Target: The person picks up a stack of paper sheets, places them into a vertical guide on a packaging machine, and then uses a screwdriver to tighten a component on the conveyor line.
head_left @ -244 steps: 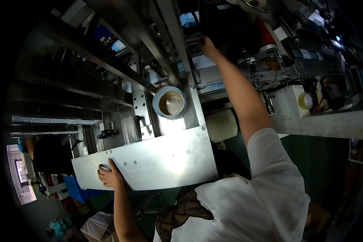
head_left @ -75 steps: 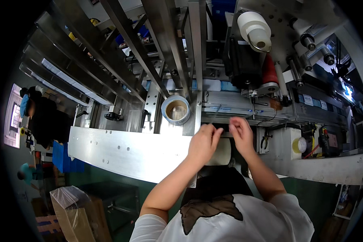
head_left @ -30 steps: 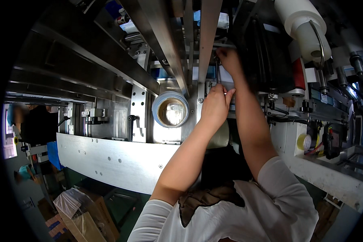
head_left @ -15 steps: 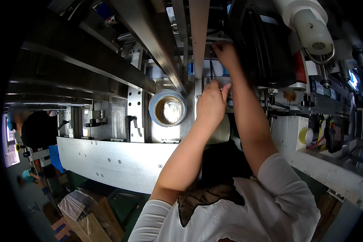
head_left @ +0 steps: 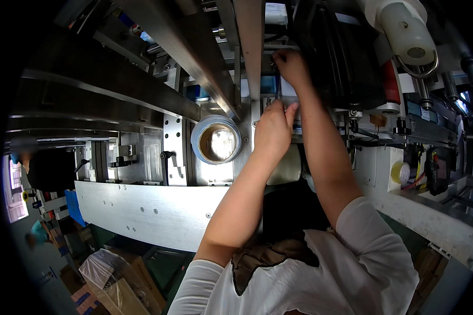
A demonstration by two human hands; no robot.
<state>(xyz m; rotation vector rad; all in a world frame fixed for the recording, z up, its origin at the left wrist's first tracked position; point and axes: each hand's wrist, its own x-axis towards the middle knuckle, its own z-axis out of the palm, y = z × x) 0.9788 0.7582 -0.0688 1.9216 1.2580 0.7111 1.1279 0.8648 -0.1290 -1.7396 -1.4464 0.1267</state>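
My left hand (head_left: 272,128) is closed, its fingers curled round the near end of a thin dark rod (head_left: 278,86) that points away from me. What kind of tool the rod is does not show. Farther off, my right hand (head_left: 293,69) pinches at the rod's far end, beside a black machine part; whatever lies between these fingertips is too small to make out. A steel bar (head_left: 255,52) runs just left of both hands. Left of my left wrist stands a blue roll with a cardboard core (head_left: 195,140).
Long steel beams (head_left: 194,63) slant in from the upper left. A black housing (head_left: 347,63) and a white cylinder with a metal ring (head_left: 404,31) flank my right arm. A broad metal plate (head_left: 152,210) edges the machine. Boxes (head_left: 115,283) stand on the floor at left.
Both hands stay almost in place, with my left one slightly higher. Under the rod, a dark blue patch shows where a white surface was. A white block has come into sight at the top.
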